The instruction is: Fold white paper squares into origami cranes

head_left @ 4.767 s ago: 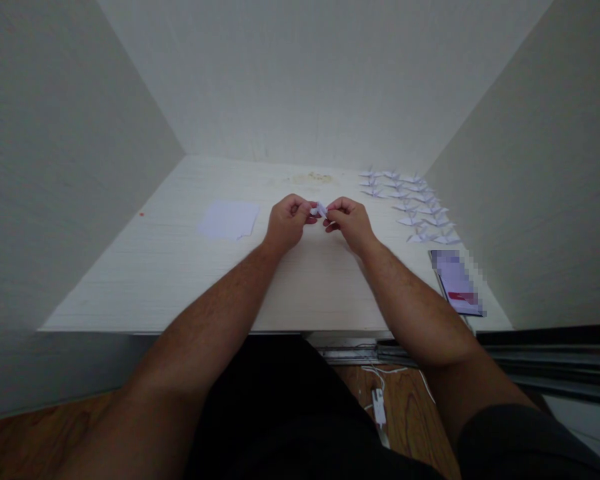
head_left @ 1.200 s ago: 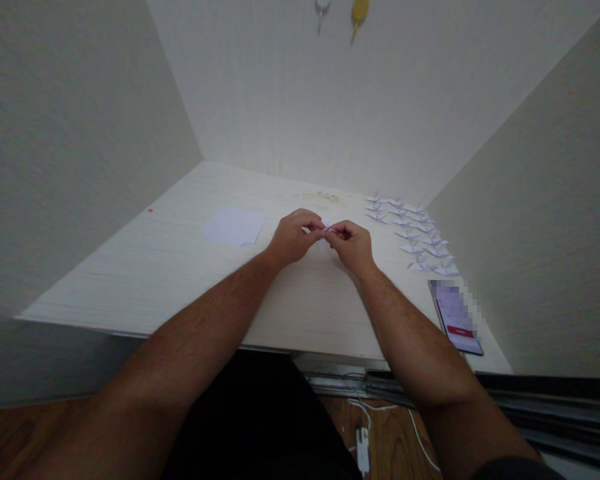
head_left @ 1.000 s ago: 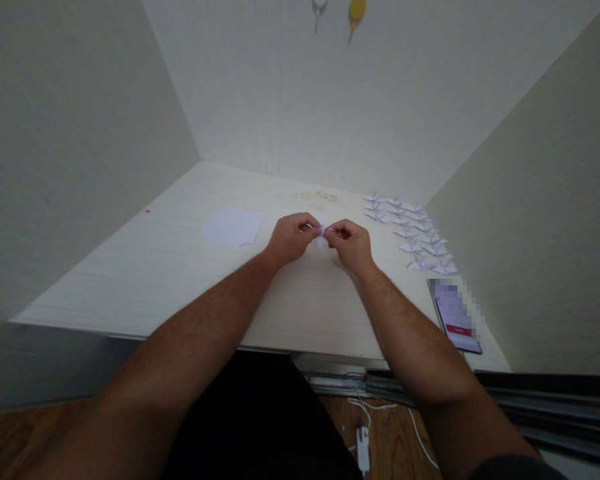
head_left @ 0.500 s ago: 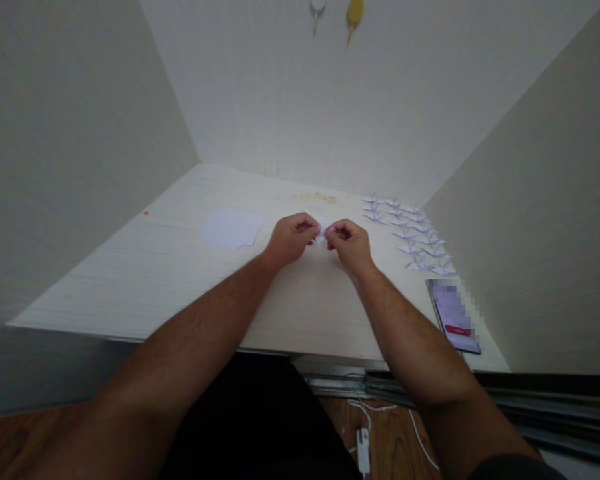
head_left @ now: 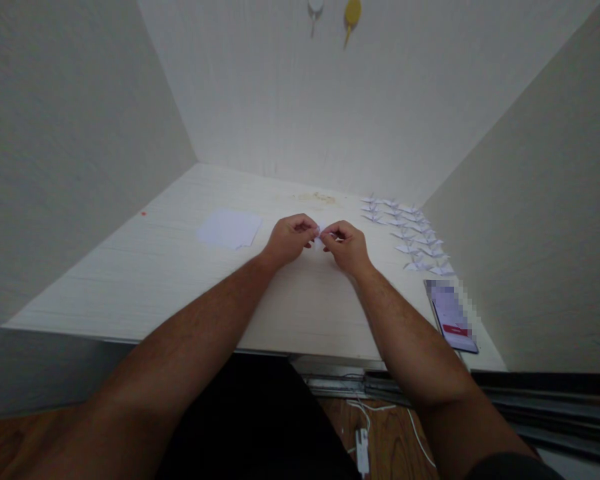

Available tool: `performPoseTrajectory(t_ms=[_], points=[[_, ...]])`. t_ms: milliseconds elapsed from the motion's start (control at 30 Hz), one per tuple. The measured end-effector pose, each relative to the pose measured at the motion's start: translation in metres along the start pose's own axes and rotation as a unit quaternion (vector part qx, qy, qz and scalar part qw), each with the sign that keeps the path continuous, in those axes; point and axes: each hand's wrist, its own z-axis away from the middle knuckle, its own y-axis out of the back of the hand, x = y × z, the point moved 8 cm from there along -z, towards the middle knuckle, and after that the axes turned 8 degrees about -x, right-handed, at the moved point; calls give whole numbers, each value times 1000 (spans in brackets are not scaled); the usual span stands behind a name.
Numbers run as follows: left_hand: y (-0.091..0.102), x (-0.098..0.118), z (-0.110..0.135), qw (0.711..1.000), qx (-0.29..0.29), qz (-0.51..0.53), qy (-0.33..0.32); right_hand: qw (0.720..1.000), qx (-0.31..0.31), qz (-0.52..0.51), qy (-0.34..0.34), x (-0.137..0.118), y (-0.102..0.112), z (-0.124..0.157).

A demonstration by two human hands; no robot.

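Note:
My left hand (head_left: 289,239) and my right hand (head_left: 347,245) meet over the middle of the white table (head_left: 155,267). Both pinch a small folded piece of white paper (head_left: 319,240) between their fingertips; most of it is hidden by the fingers. A small stack of white paper sheets (head_left: 229,228) lies flat to the left of my left hand. Several folded white paper cranes (head_left: 410,232) stand in rows to the right of my right hand.
A phone (head_left: 451,315) with a lit screen lies near the table's front right corner. White walls close the table in on three sides. Two small objects, one yellow (head_left: 351,13), hang on the back wall. A white cable and plug (head_left: 363,457) lie on the wooden floor below.
My hands stay pinched on the folded paper, with small finger movements. The view has tilted up a little since the earliest frame, so the hanging objects on the back wall now show.

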Motion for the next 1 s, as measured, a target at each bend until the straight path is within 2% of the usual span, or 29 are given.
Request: performPoseTrajectory(t_ms=[333,533,700,833,933,1000], points=[[1,-2,2,994,12,110,13,996,4,-82,-42,-4,4,0],[0,0,2,996,5,88,5,993,3,-104,-48,-1,3,0],[3,-2,2,992,21,126,11,989,14,-143,-41,3,5,-1],[3,5,4,998,28,49,-3,982,28,-175,-64,4,4,-1],[6,13,6,998,53,-12,-27,970,38,-207,-123,10,1,1],[7,16,8,997,62,-30,-33,959,11,-228,-167,15,-5,3]])
